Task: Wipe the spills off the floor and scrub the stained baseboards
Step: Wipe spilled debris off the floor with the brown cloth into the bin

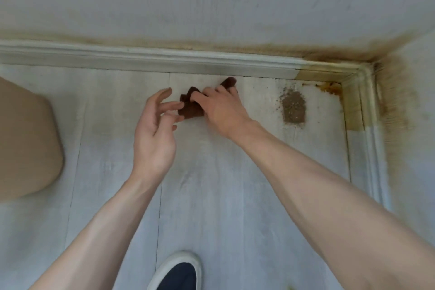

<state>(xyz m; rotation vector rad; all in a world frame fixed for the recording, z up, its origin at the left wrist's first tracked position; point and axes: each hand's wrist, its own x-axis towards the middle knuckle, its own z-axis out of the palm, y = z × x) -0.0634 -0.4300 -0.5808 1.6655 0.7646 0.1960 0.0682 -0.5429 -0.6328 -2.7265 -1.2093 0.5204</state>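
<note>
The right hand (pixel 223 110) clenches the bunched brown cloth (pixel 190 107), apparently readying it, while the left hand (pixel 155 129) hangs released beside it, fingers touching the cloth, gritty spill (pixel 293 108) further right.

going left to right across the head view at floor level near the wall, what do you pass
tan object → left hand → brown cloth → right hand → gritty spill pile → stained corner baseboard

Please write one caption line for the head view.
Right hand grips brown cloth beside open left hand, near stained baseboard.
</note>
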